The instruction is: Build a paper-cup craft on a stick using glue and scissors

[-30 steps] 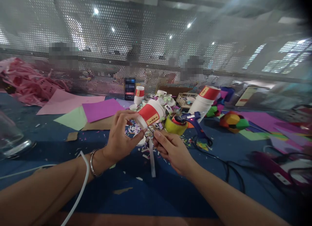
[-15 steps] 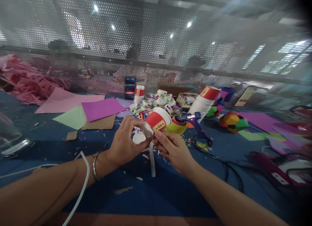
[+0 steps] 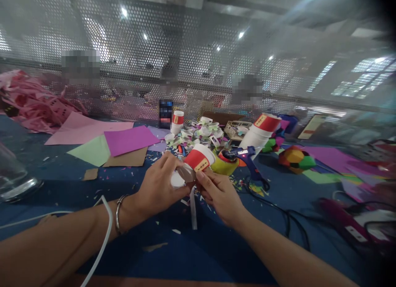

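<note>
Your left hand (image 3: 157,183) has the red-and-white paper cup (image 3: 196,157) gripped by its lower-left end, thumb below and fingers above; cup is mid-frame, tilted, wide white end to the upper right. Your right hand (image 3: 221,195) is closed in a pinch, fingertips at the cup's lower edge; can't tell what's between them, hidden. Round white piece (image 3: 176,180) shows just beside the left hand, partly covered. Narrow pale strip (image 3: 194,212) lies on the blue bench (image 3: 185,252) below your fingertips, bottom center. Behind the cup, center: pile of white and pale-green cut bits (image 3: 204,132), plus a smaller red-and-white cup (image 3: 177,121) next to an upright phone (image 3: 165,112). Right of center: blue glue gun (image 3: 253,165), nozzle end over a yellow-green round item (image 3: 223,165), tall stack of cups (image 3: 256,134) behind it. Left side: pink sheet (image 3: 85,128), purple sheet (image 3: 131,139), pale-green sheet (image 3: 93,151); crumpled pink heap (image 3: 35,101) at far left. Multicolored faceted ball (image 3: 296,159) right. Silver bracelet (image 3: 117,215) on your left wrist.
</note>
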Motion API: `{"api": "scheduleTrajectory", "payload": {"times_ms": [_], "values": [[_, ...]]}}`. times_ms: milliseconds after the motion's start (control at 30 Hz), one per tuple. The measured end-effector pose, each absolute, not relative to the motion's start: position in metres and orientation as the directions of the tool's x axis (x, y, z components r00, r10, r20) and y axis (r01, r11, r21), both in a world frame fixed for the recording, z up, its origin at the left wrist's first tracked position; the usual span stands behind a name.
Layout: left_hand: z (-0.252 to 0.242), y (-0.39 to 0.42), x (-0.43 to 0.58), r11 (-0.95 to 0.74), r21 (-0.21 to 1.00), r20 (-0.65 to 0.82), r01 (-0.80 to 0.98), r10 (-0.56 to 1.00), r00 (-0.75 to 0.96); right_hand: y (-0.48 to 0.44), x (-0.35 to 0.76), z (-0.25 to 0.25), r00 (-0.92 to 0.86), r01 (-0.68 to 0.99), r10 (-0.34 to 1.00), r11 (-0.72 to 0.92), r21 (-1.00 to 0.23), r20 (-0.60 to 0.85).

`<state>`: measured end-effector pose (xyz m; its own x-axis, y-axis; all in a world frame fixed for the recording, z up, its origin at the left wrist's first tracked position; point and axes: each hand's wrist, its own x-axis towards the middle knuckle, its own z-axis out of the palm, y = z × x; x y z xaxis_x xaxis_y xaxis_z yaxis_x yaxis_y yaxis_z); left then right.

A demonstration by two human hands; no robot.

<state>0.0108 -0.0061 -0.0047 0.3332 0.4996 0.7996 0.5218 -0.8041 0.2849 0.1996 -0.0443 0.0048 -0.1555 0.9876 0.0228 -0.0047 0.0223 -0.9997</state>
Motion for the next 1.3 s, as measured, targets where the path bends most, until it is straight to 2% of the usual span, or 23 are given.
{"api": "scheduleTrajectory", "payload": {"times_ms": [200, 567, 800, 1100, 1300], "values": [[-0.003, -0.004, 0.01, -0.765, 0.313, 0.748, 0.563, 0.564, 0.35, -0.043, 0.2, 0.003, -0.17, -0.002, 0.985, -0.013, -1.0, -0.012], [0.002, -0.003, 0.014, -0.743, 0.219, 0.717, 0.633, 0.562, 0.412, -0.039, 0.204, -0.004, -0.145, 0.061, 0.989, -0.008, -0.998, -0.017], [0.003, -0.001, 0.01, -0.743, 0.241, 0.701, 0.624, 0.578, 0.417, -0.036, 0.204, -0.007, -0.142, 0.097, 0.99, 0.017, -0.995, 0.003], [-0.001, 0.004, 0.008, -0.773, 0.348, 0.676, 0.531, 0.599, 0.429, -0.035, 0.201, -0.005, -0.142, 0.018, 0.989, -0.041, -0.999, -0.043], [-0.004, -0.001, 0.011, -0.789, 0.346, 0.69, 0.508, 0.581, 0.432, -0.035, 0.201, -0.001, -0.125, -0.001, 0.991, -0.049, -0.999, -0.049]]}}
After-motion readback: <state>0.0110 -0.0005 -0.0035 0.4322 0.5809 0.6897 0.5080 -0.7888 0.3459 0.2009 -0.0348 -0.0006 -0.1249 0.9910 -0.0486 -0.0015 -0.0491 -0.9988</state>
